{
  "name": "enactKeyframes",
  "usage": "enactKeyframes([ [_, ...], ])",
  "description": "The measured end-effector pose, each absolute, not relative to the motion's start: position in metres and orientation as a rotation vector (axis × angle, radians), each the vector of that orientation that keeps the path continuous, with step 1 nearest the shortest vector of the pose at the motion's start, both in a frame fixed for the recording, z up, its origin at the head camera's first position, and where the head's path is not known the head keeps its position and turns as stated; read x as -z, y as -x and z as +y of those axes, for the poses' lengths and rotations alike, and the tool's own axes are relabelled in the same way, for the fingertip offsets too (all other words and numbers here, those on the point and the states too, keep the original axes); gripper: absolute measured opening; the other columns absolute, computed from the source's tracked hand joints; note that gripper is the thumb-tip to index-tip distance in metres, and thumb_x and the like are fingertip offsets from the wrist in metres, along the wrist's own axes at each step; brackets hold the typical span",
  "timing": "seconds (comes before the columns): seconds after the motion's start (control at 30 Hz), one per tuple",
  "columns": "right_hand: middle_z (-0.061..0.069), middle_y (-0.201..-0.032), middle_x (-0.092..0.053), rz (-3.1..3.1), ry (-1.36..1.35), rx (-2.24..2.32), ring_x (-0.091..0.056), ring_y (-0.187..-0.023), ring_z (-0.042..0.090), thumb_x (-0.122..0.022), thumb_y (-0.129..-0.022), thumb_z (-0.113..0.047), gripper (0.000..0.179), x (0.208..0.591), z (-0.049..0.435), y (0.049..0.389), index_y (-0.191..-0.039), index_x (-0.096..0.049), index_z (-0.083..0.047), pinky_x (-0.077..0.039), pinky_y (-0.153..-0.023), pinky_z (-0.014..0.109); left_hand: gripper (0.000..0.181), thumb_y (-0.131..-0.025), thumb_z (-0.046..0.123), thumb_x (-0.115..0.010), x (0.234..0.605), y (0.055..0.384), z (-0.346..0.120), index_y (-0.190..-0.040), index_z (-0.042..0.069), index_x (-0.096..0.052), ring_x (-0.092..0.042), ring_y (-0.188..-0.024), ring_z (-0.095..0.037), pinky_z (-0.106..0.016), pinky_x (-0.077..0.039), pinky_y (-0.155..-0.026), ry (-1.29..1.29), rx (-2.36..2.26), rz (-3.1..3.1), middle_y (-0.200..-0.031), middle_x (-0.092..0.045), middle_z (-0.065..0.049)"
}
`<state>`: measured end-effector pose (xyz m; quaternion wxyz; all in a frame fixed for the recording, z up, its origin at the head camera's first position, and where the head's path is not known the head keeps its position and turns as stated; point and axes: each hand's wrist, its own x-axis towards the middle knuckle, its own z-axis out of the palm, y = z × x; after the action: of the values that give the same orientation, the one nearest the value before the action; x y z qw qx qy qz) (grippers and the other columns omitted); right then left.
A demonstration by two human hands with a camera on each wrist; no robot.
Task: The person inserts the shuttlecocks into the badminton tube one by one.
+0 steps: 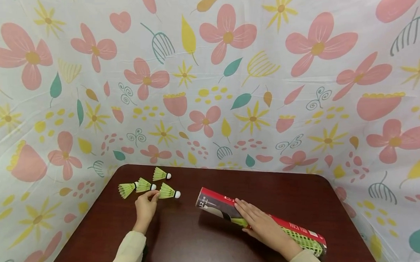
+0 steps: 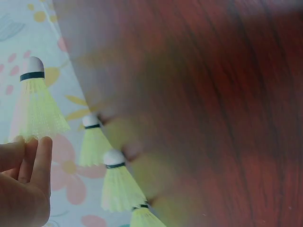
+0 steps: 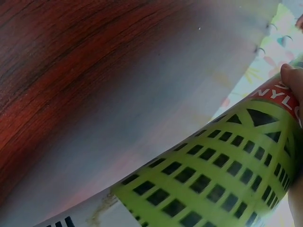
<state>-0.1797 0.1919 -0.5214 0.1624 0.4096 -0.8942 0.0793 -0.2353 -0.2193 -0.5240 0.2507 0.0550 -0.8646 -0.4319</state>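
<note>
Your left hand (image 1: 146, 208) pinches one shuttlecock (image 1: 167, 191) by its skirt at the far left of the worktop (image 1: 189, 235), cork pointing right toward the tube (image 1: 217, 202); your right hand (image 1: 263, 226) grips that tube, long axis slanting far-left to near-right.

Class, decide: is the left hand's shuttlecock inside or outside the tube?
Outside: the left hand pinches the shuttlecock in plain view, apart from the tube.
</note>
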Motion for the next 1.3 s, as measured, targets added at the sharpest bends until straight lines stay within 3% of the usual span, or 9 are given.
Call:
enactKeyframes([
  [0.3,0.008,-0.158,-0.024,-2.503,-1.188,-0.241,-0.031,-0.141,0.021,-0.083,-0.076,-0.028,0.1,0.521,0.19,0.181,-0.153,-0.023,-0.007,-0.003,-0.115,0.019,0.01,-0.085,0.009,-0.073,0.509,0.225,-0.2,-0.092,0.002,-0.076,-0.068,-0.069,-0.023,-0.023,-0.046,-0.054,-0.102,1.268,-2.328,-0.078,-0.072,-0.011],
  [0.53,0.008,-0.157,-0.026,-2.486,-1.196,-0.22,-0.03,-0.141,0.02,-0.054,-0.094,-0.048,0.078,0.52,0.19,0.182,-0.153,-0.024,-0.008,-0.005,-0.115,0.019,0.01,-0.084,0.009,-0.073,0.498,0.219,-0.183,-0.091,0.002,-0.076,-0.071,-0.072,-0.025,-0.02,-0.051,-0.058,-0.014,1.376,-2.287,-0.079,-0.072,-0.011],
  [0.77,0.006,-0.159,-0.022,-2.536,-1.178,-0.224,-0.028,-0.142,0.02,-0.082,-0.078,-0.029,0.1,0.518,0.188,0.181,-0.154,-0.02,-0.01,-0.001,-0.114,0.018,0.008,-0.083,0.011,-0.074,0.49,0.213,-0.163,-0.089,0.005,-0.076,-0.071,-0.07,-0.022,-0.021,-0.051,-0.057,0.08,1.438,-2.268,-0.078,-0.073,-0.008],
  [1.3,0.006,-0.158,-0.023,-2.539,-1.162,-0.225,-0.029,-0.141,0.019,-0.083,-0.076,-0.029,0.101,0.516,0.186,0.178,-0.154,-0.021,-0.01,0.0,-0.113,0.016,0.003,-0.084,0.007,-0.073,0.491,0.207,-0.139,-0.087,0.006,-0.075,-0.067,-0.07,-0.016,-0.02,-0.05,-0.059,0.254,1.501,-2.297,-0.079,-0.072,-0.005],
])
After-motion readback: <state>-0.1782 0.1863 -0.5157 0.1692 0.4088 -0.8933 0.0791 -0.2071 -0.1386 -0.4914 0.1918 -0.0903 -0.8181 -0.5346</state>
